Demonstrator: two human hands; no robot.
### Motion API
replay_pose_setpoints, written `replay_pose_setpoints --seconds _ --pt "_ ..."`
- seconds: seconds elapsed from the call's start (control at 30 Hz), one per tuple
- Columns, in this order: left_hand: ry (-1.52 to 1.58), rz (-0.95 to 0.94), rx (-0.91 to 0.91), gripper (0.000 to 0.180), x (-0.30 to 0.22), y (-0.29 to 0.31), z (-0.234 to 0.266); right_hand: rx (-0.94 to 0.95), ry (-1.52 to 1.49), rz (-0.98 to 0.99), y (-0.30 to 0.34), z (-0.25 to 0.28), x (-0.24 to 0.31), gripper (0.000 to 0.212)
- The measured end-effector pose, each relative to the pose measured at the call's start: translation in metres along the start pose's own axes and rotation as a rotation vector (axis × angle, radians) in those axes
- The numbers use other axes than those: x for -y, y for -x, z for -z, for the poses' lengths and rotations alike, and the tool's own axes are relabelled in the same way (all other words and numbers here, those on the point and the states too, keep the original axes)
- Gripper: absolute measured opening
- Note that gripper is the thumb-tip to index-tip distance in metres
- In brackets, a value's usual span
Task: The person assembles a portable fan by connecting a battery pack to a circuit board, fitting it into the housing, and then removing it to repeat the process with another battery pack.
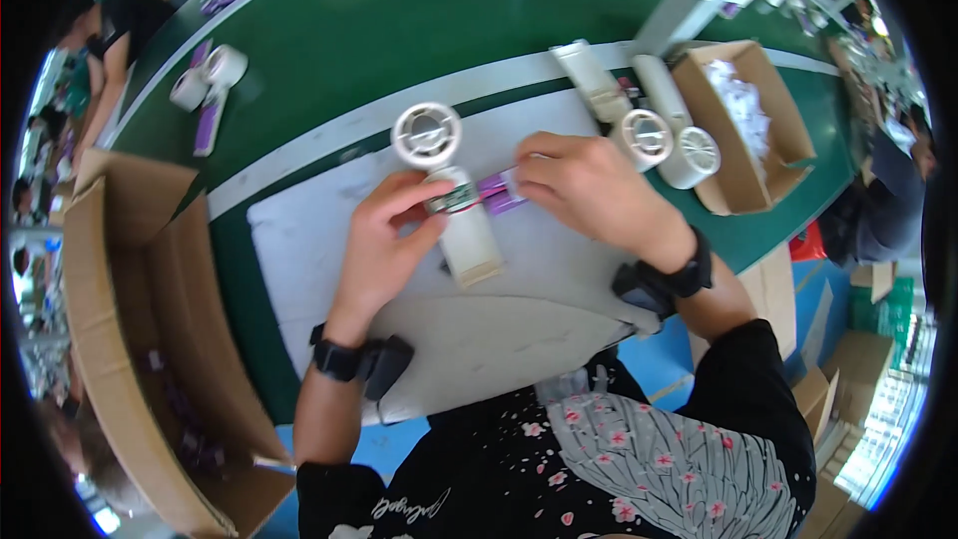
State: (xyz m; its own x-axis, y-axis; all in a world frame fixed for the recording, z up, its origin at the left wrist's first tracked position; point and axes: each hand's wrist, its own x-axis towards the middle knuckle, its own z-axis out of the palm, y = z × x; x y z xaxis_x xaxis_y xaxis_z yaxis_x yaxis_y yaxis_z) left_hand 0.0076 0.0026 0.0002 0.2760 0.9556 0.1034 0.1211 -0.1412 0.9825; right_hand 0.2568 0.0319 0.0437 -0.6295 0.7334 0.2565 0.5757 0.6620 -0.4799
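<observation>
A white handheld fan [471, 245] lies on the grey mat in front of me, its round head pointing away and its handle's inside exposed. My left hand [387, 232] grips the handle from the left, thumb and fingers at a small green circuit board [454, 199]. Right beside the board is a purple battery-like piece [498, 193], with a red wire near its left end. My right hand [579, 180] pinches the right end of that piece; its fingers partly hide it. I wear a dark band with a black box on each wrist.
A large open carton [100, 309] with purple pieces stands left. Several white fans [645, 138] and an open carton [788, 130] of white pieces lie right, near a metal post [689, 5]. Another fan with a purple part [208, 125] lies far left; people work on both sides.
</observation>
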Motion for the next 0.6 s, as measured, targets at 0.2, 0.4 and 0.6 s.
replay_pose_setpoints --seconds 0.2,0.4,0.6 --pt "-0.008 0.029 -0.053 0.033 0.0 0.001 -0.004 -0.019 0.026 0.147 -0.002 -0.006 0.003 0.007" --pt "-0.017 0.01 -0.027 0.033 -0.004 0.001 -0.001 0.052 0.164 0.109 -0.002 -0.009 0.013 0.008" --pt "0.039 0.05 -0.011 0.034 0.0 0.001 0.0 0.021 0.147 0.078 -0.004 -0.006 0.007 0.008"
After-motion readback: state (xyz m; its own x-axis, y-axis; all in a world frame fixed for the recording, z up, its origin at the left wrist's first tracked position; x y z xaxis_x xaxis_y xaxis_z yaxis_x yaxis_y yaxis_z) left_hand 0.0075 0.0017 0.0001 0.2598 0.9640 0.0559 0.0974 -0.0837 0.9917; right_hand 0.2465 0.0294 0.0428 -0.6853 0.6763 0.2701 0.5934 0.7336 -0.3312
